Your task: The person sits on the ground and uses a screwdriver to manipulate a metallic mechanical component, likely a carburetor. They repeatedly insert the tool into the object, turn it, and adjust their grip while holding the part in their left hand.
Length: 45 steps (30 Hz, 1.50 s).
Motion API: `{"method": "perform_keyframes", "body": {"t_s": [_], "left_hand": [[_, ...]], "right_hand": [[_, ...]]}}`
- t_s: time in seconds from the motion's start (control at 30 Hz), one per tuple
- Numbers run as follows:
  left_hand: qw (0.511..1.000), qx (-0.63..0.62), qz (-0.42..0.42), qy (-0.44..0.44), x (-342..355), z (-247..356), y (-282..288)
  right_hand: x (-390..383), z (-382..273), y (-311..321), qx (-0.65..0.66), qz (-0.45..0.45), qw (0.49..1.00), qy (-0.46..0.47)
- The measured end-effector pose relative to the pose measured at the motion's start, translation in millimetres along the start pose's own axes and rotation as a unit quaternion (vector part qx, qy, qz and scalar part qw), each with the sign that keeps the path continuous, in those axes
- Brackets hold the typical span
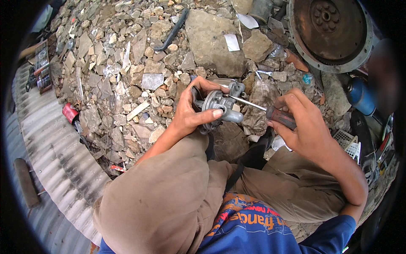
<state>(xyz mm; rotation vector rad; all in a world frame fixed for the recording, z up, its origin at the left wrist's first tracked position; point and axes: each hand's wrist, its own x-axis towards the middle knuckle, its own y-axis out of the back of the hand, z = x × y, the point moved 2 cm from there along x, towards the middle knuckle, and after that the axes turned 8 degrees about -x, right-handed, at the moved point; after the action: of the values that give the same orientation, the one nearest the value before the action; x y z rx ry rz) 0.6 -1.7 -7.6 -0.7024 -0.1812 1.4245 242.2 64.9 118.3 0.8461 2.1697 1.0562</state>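
My left hand (192,111) grips a grey cast-metal part (218,103) with round housings and short pipe-like stubs, held just above my bent knee. The thumb lies across its near side and the fingers curl over its far side. My right hand (302,120) is closed round the dark red and black handle of a screwdriver (280,117). Its metal shaft points left, and the tip meets the upper middle of the metal part. What exactly the tip touches is too small to tell.
Broken stones cover the ground, with a large flat slab (215,40) ahead. A big round metal flywheel (330,29) stands at the far right, above a blue cylinder (360,96). Corrugated metal sheeting (55,148) runs along the left. A black hose piece (172,31) lies among the stones.
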Motion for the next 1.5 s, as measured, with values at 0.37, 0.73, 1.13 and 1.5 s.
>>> {"method": "perform_keyframes", "body": {"t_s": [0.37,0.73,1.13,1.5], "left_hand": [[1.000,0.003,-0.009,-0.029,-0.9,-2.6,0.3],[0.999,-0.016,-0.018,-0.031,-3.6,-4.0,2.3],[0.998,0.019,-0.033,-0.052,-2.0,-2.0,0.5],[0.999,0.007,-0.033,-0.040,-2.5,-6.6,3.1]], "right_hand": [[2.2,2.0,0.4,-0.037,-0.085,0.996,0.005],[12.8,8.0,-0.2,0.122,-0.285,0.937,-0.161],[8.3,9.8,-0.3,-0.007,-0.105,0.994,0.044],[7.1,9.8,-10.0,0.152,-0.102,0.980,-0.083]]}}
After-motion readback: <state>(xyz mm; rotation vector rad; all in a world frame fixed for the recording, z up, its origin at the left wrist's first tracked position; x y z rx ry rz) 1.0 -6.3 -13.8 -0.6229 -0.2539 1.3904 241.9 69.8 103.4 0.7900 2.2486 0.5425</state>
